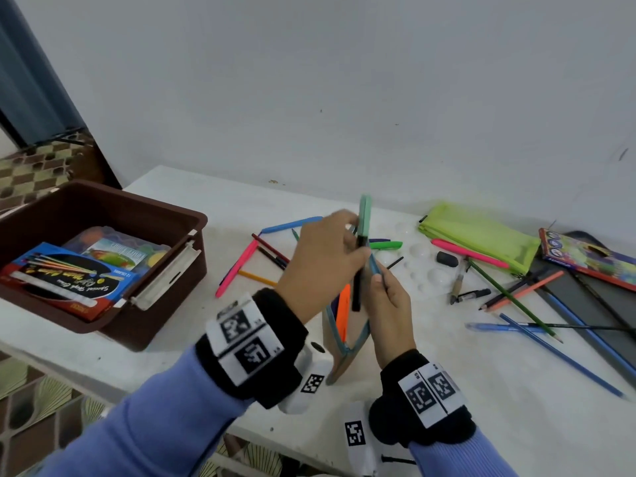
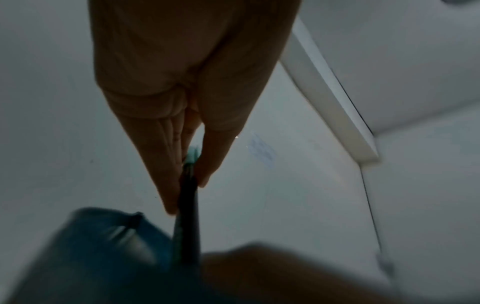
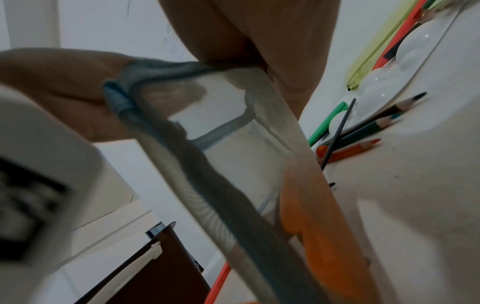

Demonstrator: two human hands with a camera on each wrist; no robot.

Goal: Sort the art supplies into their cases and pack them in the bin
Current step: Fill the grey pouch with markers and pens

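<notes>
My left hand (image 1: 352, 237) pinches a marker with a teal cap and black barrel (image 1: 362, 242), held nearly upright over the open mouth of a mesh pouch with a blue zipper (image 1: 347, 352). The pouch stands on end on the white table (image 1: 192, 304). An orange marker (image 1: 343, 309) is inside it. My right hand (image 1: 380, 278) pinches the pouch's zipper edge and holds it open. The left wrist view shows the fingers (image 2: 166, 181) clamped on the dark marker (image 2: 188, 205). The right wrist view shows the mesh pouch (image 3: 228, 148) and the orange marker (image 3: 319, 232) close up.
A brown bin (image 1: 172, 204) at the left holds a paint box and a clear case. Loose pens (image 1: 237, 266) lie behind the pouch. To the right are a white palette (image 1: 426, 270), a lime pouch (image 1: 481, 232), an eraser (image 1: 447, 259), several pencils (image 1: 557, 356) and a pencil box (image 1: 585, 256).
</notes>
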